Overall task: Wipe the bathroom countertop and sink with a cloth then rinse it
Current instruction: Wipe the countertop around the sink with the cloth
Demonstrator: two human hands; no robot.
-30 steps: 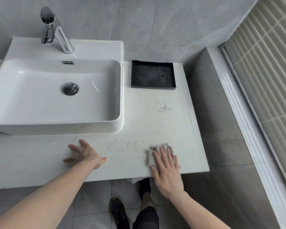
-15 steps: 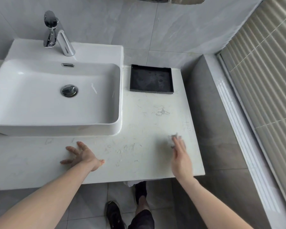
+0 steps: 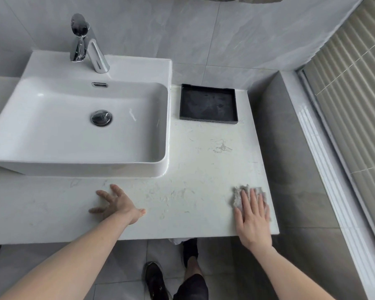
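Observation:
A white marble countertop (image 3: 204, 165) carries a white rectangular sink (image 3: 74, 131) at the left, with a chrome faucet (image 3: 87, 44) behind its basin. My right hand (image 3: 252, 215) lies flat, fingers straight, on a small grey cloth (image 3: 238, 197) at the counter's front right corner. The cloth shows past my fingertips and to their left. My left hand (image 3: 117, 204) rests on the counter in front of the sink with its fingers spread, holding nothing.
A black square tray (image 3: 208, 106) sits on the counter at the back, right of the sink. Grey tiled walls stand behind and to the right. A blind (image 3: 355, 94) covers the window at the far right. My shoes (image 3: 156, 280) show below the counter's front edge.
My right hand slid the cloth rightward along the front of the counter, from its middle to the right corner. My left hand stayed in place. The camera tilted up a little.

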